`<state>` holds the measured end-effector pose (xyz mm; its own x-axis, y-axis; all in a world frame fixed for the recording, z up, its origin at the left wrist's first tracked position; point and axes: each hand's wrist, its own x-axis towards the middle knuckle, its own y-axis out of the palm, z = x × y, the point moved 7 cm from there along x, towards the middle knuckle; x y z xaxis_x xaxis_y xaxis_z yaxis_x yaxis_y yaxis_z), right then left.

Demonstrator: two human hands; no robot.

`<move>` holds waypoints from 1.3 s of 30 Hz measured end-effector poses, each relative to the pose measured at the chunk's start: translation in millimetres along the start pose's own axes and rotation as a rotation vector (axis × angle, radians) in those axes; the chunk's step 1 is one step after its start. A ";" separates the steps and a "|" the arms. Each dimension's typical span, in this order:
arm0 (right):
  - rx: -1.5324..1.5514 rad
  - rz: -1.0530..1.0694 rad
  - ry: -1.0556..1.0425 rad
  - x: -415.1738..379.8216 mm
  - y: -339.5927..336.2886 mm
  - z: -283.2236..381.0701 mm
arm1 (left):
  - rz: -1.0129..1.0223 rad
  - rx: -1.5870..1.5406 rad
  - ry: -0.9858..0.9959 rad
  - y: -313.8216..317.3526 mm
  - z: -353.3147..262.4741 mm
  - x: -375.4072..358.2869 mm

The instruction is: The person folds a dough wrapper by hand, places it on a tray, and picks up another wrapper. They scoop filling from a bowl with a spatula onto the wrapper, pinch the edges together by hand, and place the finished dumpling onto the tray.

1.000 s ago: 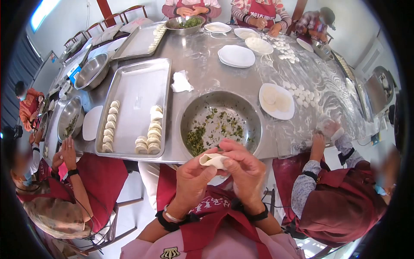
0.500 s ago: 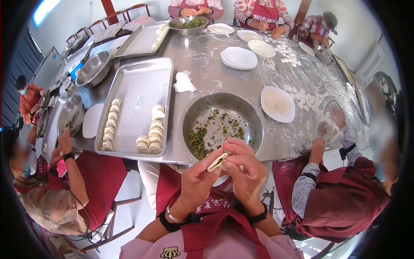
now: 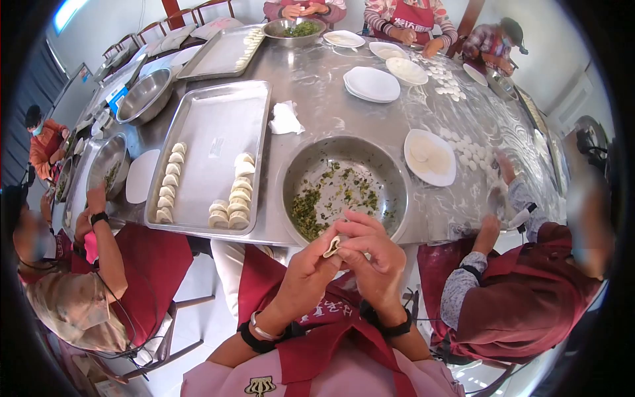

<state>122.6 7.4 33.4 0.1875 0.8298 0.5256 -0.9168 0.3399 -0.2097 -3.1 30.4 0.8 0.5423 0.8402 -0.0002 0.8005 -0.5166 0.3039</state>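
Observation:
Between my two hands is a dumpling (image 3: 335, 246), its wrapper folded over with an opening at the end facing me. My left hand (image 3: 309, 264) grips it from the left, thumb and fingers pinched on the dough. From the right, the thumb and fingers of my right hand (image 3: 374, 258) press on its edge. Both hands are over the near rim of a steel bowl (image 3: 395, 169), in which chopped green filling (image 3: 307, 208) lies scattered, thickest at the left. Left of the bowl, a metal tray (image 3: 208, 119) carries two rows of folded dumplings (image 3: 239, 198).
A white plate with round wrappers (image 3: 430, 159) lies right of the bowl, near small dough pieces (image 3: 473, 152). Stacked white plates (image 3: 372, 85) and a crumpled white tissue (image 3: 286, 119) are farther back. Co-workers sit close on both sides, one with a rolling pin (image 3: 496, 198) at right.
The dumpling's wrapper is folded closer together and shows less of its opening. My hands remain in nearly the same place. The view has shifted slightly.

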 end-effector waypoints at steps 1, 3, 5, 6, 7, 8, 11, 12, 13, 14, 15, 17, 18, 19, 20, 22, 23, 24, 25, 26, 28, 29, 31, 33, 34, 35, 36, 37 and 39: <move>-0.014 0.001 -0.014 -0.6 0.0 1.2 | 0.018 0.027 0.000 0.4 -0.4 -0.3; -0.074 0.043 -0.050 -0.7 -0.3 0.9 | 0.016 0.008 -0.044 -2.4 5.5 0.8; -0.116 0.070 -0.020 2.4 -0.1 1.9 | 0.022 0.013 -0.063 -4.7 7.8 1.9; -0.129 0.076 0.029 5.9 -1.0 6.8 | 0.028 0.027 -0.060 -6.0 7.7 2.1; -0.142 0.083 0.080 7.5 -1.6 7.9 | 0.034 0.040 -0.059 -6.5 8.3 1.5; -0.137 0.105 0.051 8.7 -0.8 9.7 | 0.038 0.022 -0.067 -6.6 8.9 0.8; -0.105 0.157 -0.022 9.6 -1.4 10.2 | 0.024 -0.031 -0.079 -5.3 6.8 0.3; -0.084 0.167 -0.032 7.0 -1.3 4.4 | 0.002 -0.050 -0.082 -3.9 5.0 0.0; -0.062 0.178 -0.042 4.5 -0.3 1.1 | -0.021 -0.068 -0.084 -4.0 4.4 -0.6; -0.074 0.143 -0.047 3.4 -0.7 0.8 | -0.033 -0.108 -0.086 -5.7 5.4 -0.9; -0.085 0.106 -0.052 2.5 0.2 1.0 | -0.045 -0.146 -0.087 -7.9 7.0 -0.6; -0.111 0.037 -0.055 0.7 3.3 3.2 | -0.068 -0.192 -0.091 -9.5 8.4 -0.9; -0.126 0.004 -0.052 0.0 5.8 5.2 | -0.078 -0.199 -0.095 -8.1 9.0 -1.5; -0.141 -0.030 -0.048 -0.3 6.2 6.3 | -0.088 -0.207 -0.098 -7.6 9.7 -2.2; -0.153 -0.027 -0.070 -0.2 7.4 7.3 | -0.068 -0.132 -0.085 -8.0 10.9 -2.3; -0.177 -0.022 -0.116 -0.4 9.1 8.5 | -0.025 0.015 -0.056 -10.5 15.0 -1.6; -0.177 -0.011 -0.125 0.4 9.5 9.6 | -0.010 0.052 -0.036 -9.0 11.4 -1.7; -0.175 0.000 -0.133 0.9 9.7 10.9 | 0.005 0.090 -0.017 -6.6 6.4 -2.7; -0.174 0.012 -0.141 1.2 10.0 11.9 | 0.018 0.126 0.002 -5.0 3.1 -3.2; -0.202 0.038 -0.158 0.0 9.9 10.3 | 0.023 0.123 -0.012 -5.9 4.1 -3.1; -0.260 0.086 -0.192 -3.4 9.0 4.7 | 0.035 0.120 -0.039 -8.7 6.6 -2.3; -0.216 0.093 -0.094 -1.3 7.8 2.2 | 0.041 0.076 -0.045 -7.5 5.5 -1.9; -0.128 0.107 0.107 1.9 3.9 3.2 | 0.054 -0.014 -0.061 -3.7 2.8 -1.9; -0.019 0.189 0.137 6.0 3.4 4.3 | 0.087 0.014 -0.087 -2.6 5.6 -2.8; 0.036 0.229 0.151 7.7 4.2 4.0 | 0.103 0.029 -0.099 -2.1 6.8 -3.2; 0.075 0.246 0.156 7.3 5.0 3.5 | 0.112 0.018 -0.100 -1.4 8.1 -3.8; 0.115 0.264 0.160 7.0 6.2 2.4 | 0.120 0.008 -0.098 -1.1 9.7 -3.9; 0.156 0.284 0.163 6.6 8.0 1.2 | 0.125 -0.003 -0.097 -1.0 10.2 -3.9; 0.184 0.283 0.100 3.6 8.3 -2.6 | 0.116 0.025 -0.096 -1.0 5.5 -3.8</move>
<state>116.6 14.4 31.4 -0.0581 0.9220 0.3829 -0.9838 0.0123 -0.1789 -4.6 26.8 -4.7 0.6523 0.7557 -0.0584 0.7367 -0.6139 0.2835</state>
